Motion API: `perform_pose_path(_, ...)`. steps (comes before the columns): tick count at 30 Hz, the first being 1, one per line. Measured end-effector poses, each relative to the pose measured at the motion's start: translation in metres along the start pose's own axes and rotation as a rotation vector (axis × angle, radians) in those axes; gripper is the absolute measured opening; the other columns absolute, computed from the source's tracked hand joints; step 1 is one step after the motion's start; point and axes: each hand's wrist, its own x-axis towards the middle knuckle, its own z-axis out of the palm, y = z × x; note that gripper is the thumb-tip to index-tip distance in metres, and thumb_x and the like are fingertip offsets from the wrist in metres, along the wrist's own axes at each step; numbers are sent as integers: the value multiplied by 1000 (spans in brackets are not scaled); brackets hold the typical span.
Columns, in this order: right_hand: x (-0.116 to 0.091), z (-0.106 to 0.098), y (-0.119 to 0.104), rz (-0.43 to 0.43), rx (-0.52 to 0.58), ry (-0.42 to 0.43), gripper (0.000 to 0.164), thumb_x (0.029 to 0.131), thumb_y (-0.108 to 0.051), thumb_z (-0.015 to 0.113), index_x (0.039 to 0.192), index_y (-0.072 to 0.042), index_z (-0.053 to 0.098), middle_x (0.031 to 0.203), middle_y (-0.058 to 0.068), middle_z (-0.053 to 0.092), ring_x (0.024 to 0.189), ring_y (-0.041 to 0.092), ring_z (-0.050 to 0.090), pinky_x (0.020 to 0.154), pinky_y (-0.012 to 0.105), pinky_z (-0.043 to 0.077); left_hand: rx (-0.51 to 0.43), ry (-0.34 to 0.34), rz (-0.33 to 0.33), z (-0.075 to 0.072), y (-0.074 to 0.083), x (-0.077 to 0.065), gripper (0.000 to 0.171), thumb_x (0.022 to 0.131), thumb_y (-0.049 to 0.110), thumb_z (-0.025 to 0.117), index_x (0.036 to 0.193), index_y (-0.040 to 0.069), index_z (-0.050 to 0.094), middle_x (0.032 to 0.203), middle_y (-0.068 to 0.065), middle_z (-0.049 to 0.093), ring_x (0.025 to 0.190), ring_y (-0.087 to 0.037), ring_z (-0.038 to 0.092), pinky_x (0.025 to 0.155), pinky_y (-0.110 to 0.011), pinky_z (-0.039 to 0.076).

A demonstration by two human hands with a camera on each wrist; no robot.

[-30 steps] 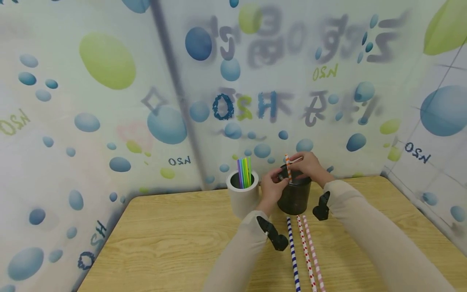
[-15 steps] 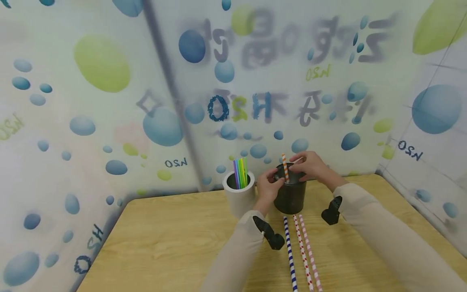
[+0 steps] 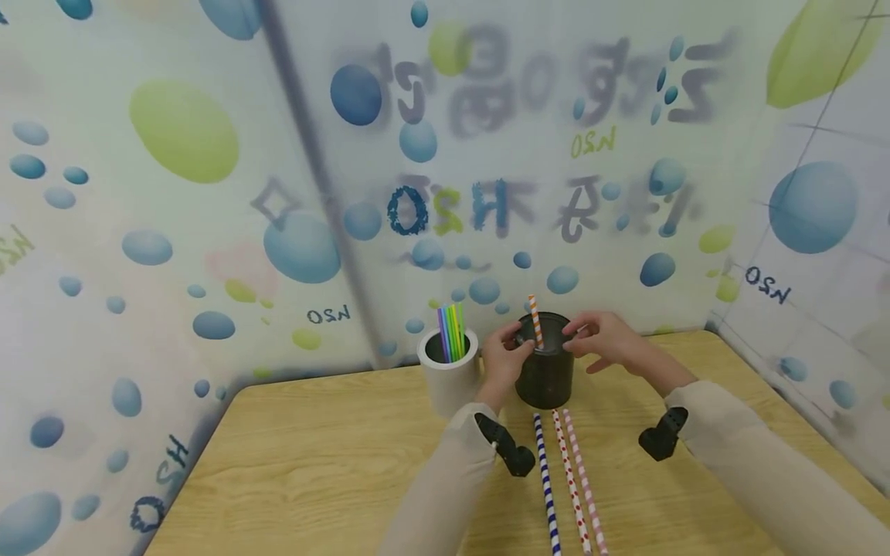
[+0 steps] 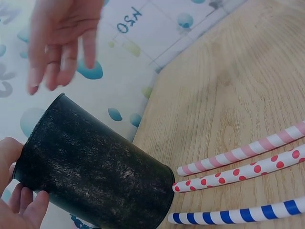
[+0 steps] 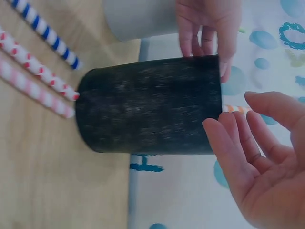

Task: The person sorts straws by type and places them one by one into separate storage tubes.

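Note:
A black cup [image 3: 545, 380] stands on the table, an orange-and-white striped paper straw [image 3: 534, 313] sticking up out of it. My left hand [image 3: 501, 364] grips the cup's rim on the left, thumb toward the near side. At the right side of the rim is my right hand [image 3: 606, 344], fingers spread and holding nothing; the right wrist view shows its fingertips beside the rim. In front of the cup lie three paper straws: blue-striped [image 3: 546, 483], red-dotted [image 3: 570, 480] and pink-striped [image 3: 585, 485]. The lower part of the orange straw is hidden inside the cup.
Left of the black cup, close to my left hand, stands a white cup [image 3: 447, 390] with several thin coloured straws [image 3: 452, 332] in it. A printed curtain [image 3: 292, 154] hangs behind the wooden table [image 3: 313, 455].
My right hand has drawn back from the straw and over the rim to the right, its fingers opening. The orange straw stays in the cup; my left hand keeps its place.

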Motion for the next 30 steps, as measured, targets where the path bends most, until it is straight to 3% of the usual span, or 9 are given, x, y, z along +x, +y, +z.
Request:
perform_pose_path(5, -12, 7, 19, 30, 11, -16, 40, 86, -14, 63, 116, 8, 49, 96, 17, 58, 82, 26, 56, 65, 44, 53, 4, 1, 6, -2, 0, 0, 37, 78, 0, 68, 114, -1, 62, 105, -13, 63, 84, -16, 55, 69, -27, 50)
perform_pose_path(18, -24, 41, 76, 103, 54, 19, 34, 85, -8, 61, 112, 9, 52, 86, 13, 60, 74, 21, 57, 58, 41, 53, -2, -17, 23, -1, -1, 0, 37, 79, 1, 67, 115, -1, 61, 105, -12, 62, 84, -16, 55, 70, -26, 50)
perform_pose_path(25, -24, 62, 104, 178, 77, 116, 31, 83, -10, 64, 108, 7, 55, 81, 8, 59, 68, 18, 57, 51, 36, 51, -9, -19, 17, -2, 1, -1, 37, 79, 1, 67, 115, -1, 61, 105, -13, 62, 85, -18, 55, 69, -25, 50)
perform_pose_path(30, -25, 70, 111, 216, 94, 168, 33, 83, -12, 65, 108, 7, 55, 79, 6, 59, 67, 16, 56, 50, 34, 50, -4, -27, 14, -2, 0, -1, 37, 80, 1, 67, 116, 0, 61, 106, -12, 62, 87, -18, 56, 70, -26, 50)
